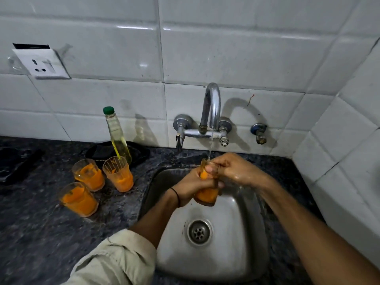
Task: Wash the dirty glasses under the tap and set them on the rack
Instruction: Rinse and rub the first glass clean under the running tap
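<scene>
The left hand (pixel 193 186) is wrapping its fingers around a glass (pixel 206 195), holding it over the sink (pixel 236 254) under the tap (pixel 211 108), whose thin water (pixel 210 145) stream is falling onto the rim. The right hand (pixel 236 169) is curling over that rim, fingers bent onto it, seemingly rubbing. Orange residue is clinging inside, so this wash is looking early. 3 other dirty glasses (pixel 90 174) are waiting on the tabletop (pixel 41 233). Next is likely calling for deeper scrubbing and tipping out; no rack is showing.

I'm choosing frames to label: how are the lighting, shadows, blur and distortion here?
Head view: dim light; tap casts a hard curved shadow rightward on the tiles; glare streaks on upper tiles; socket ghosted by blur; wide-angle bends tile lines.
</scene>
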`<state>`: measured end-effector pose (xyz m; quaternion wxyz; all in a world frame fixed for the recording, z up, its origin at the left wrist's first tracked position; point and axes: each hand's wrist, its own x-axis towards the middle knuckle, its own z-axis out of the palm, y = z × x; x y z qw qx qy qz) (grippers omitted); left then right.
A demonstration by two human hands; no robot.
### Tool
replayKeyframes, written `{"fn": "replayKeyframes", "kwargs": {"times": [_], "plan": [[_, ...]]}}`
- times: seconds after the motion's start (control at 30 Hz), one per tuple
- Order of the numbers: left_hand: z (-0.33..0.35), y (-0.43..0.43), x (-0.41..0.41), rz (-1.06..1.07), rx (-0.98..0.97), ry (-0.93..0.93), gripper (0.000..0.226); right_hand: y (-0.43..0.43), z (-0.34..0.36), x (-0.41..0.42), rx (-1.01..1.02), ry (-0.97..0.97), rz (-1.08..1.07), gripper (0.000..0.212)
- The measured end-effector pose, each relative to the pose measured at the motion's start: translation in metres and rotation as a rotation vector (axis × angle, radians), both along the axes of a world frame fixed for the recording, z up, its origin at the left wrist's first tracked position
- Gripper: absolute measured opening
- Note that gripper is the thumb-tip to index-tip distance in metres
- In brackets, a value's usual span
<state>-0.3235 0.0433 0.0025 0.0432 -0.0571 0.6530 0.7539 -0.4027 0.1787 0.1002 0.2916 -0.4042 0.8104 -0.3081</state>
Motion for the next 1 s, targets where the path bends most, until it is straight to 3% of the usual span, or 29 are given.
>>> {"fn": "replayKeyframes", "kwargs": {"times": [0.07,0.2,0.27,0.4,0.43,0.47,0.53,0.6,0.77,1.0], "plan": [[0.006,0.002,-0.005,0.083,-0.104,0.006,0.043,0.0,-0.007,0.001,-0.043,0.009,-0.074,0.032],[0.012,0.023,-0.012,0.497,-0.702,0.052,0.049,-0.02,-0.017,0.007,0.001,0.112,-0.181,0.031],[0.004,0.024,-0.008,0.457,-0.672,0.061,0.051,-0.024,-0.016,0.007,0.101,0.165,-0.139,0.028],[-0.011,-0.019,-0.006,-0.061,-0.588,-0.11,0.061,-0.016,-0.02,0.008,0.237,0.268,-0.093,0.028],[-0.016,-0.036,-0.009,-0.1,-0.565,-0.154,0.058,-0.013,-0.02,0.009,0.259,0.3,-0.086,0.028],[-0.016,-0.05,-0.014,-0.023,-0.513,-0.214,0.05,-0.011,-0.019,0.01,0.264,0.331,-0.08,0.026],[-0.007,-0.064,-0.023,0.367,-0.458,-0.262,0.023,-0.008,-0.015,0.012,0.248,0.399,-0.058,0.023],[0.006,-0.069,-0.033,0.657,-0.618,-0.206,0.028,-0.01,-0.01,0.013,0.197,0.446,-0.029,0.025],[0.03,-0.061,-0.046,0.775,-0.942,-0.247,0.056,-0.022,-0.007,0.015,0.147,0.475,0.001,0.028],[0.02,-0.071,-0.046,0.748,-0.758,-0.235,0.064,-0.026,-0.011,0.009,0.139,0.444,0.022,0.027]]}}
